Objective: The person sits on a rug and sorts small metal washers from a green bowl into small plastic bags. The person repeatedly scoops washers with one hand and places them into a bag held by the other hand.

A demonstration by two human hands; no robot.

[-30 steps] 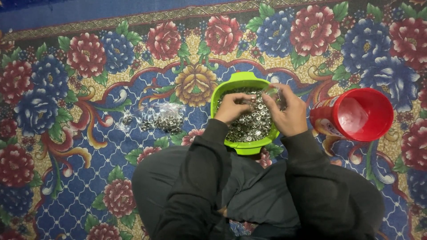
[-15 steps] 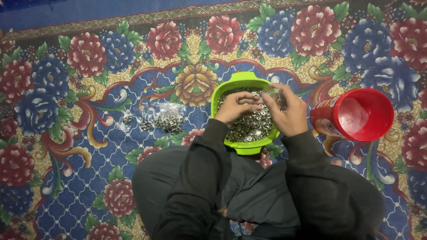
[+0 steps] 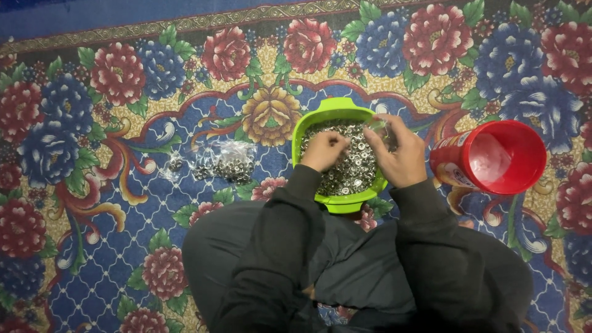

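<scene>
Green bowl [image 3: 333, 111] of small metal rings [image 3: 351, 166]: left hand [image 3: 324, 150] pinches rings; right hand [image 3: 398, 151] grips a small clear bag [image 3: 383, 131]. Best kept low over the bowl, dropping few per pinch.

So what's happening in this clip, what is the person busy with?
A person sits on a flowered carpet with both hands over a green bowl full of small silver metal pieces. The left hand rests on the pile. The right hand holds what looks like a small clear bag above it. Several filled clear bags lie to the left of the bowl, and a red container lies on its side to the right.
</scene>
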